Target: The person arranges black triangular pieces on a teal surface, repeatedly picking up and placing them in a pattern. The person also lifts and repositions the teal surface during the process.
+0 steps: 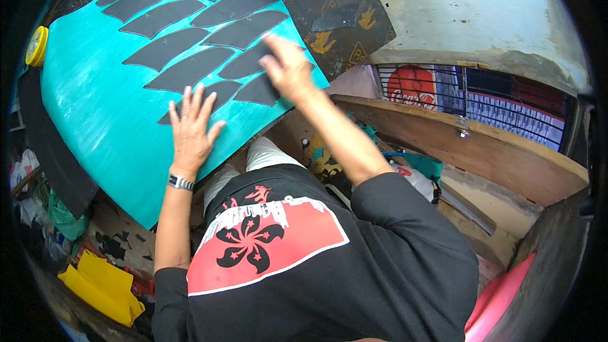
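Closest to the camera is the person's black shirt [304, 266] with its red printed panel. Above it the left hand [190, 128] lies flat, fingers spread, on the turquoise sheet [95, 107], holding nothing. The right hand [286, 68], blurred, hovers open over the nearest dark curved pieces [190, 69]. About a dozen pieces already lie in rows; the sheet's lower left remains uncovered. A yellow disc [36, 45] sits at the edge.
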Available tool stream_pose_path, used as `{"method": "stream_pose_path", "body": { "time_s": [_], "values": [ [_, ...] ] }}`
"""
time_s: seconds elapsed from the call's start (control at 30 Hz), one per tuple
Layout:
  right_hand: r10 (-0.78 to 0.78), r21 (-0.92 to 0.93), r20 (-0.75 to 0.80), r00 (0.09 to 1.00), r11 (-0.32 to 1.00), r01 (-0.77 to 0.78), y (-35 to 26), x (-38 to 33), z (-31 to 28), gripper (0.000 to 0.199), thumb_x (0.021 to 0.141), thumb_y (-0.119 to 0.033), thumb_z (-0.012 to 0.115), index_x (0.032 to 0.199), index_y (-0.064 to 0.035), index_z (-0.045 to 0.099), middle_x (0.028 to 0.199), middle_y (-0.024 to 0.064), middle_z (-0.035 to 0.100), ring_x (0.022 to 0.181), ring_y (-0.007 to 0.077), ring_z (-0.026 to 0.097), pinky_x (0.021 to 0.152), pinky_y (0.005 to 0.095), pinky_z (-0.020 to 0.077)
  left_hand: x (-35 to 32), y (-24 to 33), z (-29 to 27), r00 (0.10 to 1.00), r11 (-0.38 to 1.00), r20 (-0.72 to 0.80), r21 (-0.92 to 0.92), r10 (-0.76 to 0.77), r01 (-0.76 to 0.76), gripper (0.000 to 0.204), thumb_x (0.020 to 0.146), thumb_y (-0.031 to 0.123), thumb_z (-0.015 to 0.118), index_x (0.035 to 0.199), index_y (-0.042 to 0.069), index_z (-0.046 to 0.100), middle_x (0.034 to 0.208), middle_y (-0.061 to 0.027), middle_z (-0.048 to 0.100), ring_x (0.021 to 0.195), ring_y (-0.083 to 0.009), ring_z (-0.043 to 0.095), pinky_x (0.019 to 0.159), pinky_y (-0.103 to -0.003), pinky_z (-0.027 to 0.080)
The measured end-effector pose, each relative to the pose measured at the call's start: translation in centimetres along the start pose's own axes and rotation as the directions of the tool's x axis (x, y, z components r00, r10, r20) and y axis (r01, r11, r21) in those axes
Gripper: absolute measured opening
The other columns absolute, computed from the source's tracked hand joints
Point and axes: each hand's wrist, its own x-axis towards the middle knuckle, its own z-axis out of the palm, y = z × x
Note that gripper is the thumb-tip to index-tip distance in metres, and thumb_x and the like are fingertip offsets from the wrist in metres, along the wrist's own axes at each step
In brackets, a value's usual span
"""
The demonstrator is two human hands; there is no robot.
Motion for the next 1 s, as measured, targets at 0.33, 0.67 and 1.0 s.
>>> {"method": "stream_pose_path", "body": {
  "time_s": [0.33, 0.67, 1.0],
  "values": [
    [0.010, -0.583, 0.174, 0.985, 0.807, 0.095, 15.8, 2.7, -5.4, 0.057, 0.076, -0.004, 0.068, 0.130, -0.0175, 0.054, 0.102, 0.0083, 0.063, 0.096, 0.0323, 0.061, 0.081, 0.0441, 0.0548, -0.2, 0.4, 1.3, 0.991, 0.999, 0.131, 0.047, 0.012, -0.019, 0.067, 0.097, 0.050, 0.054, 0.153, 0.018, 0.038, 0.164, -0.0109, 0.022, 0.153, -0.0312, 0.014, 0.120, -0.060, 0.003],
    [0.349, 0.613, 0.227, 0.909, 0.675, -0.411, 0.9, 4.2, -13.1, 0.068, 0.079, 0.002, 0.064, 0.143, -0.0108, 0.046, 0.122, 0.0080, 0.057, 0.113, 0.0208, 0.054, 0.099, 0.0340, 0.0419, 3.3, 5.9, -3.9, 0.968, 0.721, -0.153, -0.692, -0.199, 0.038, 0.056, 0.084, 0.022, 0.077, 0.136, 0.012, 0.059, 0.148, -0.0110, 0.051, 0.141, -0.0288, 0.042, 0.116, -0.042, 0.033],
    [0.175, 0.625, 0.518, 0.837, 0.590, -0.510, -8.7, -0.3, -4.6, 0.092, 0.073, -0.035, 0.087, 0.148, -0.0109, 0.039, 0.123, 0.0125, 0.058, 0.118, 0.0246, 0.056, 0.104, 0.0365, 0.0420, 1.4, 7.1, -2.3, 0.809, -0.287, 0.340, -0.932, -0.480, 0.222, 0.026, 0.091, 0.005, 0.071, 0.115, 0.002, 0.063, 0.106, -0.0062, 0.068, 0.095, -0.0147, 0.065, 0.084, -0.029, 0.054]
  ]
}}
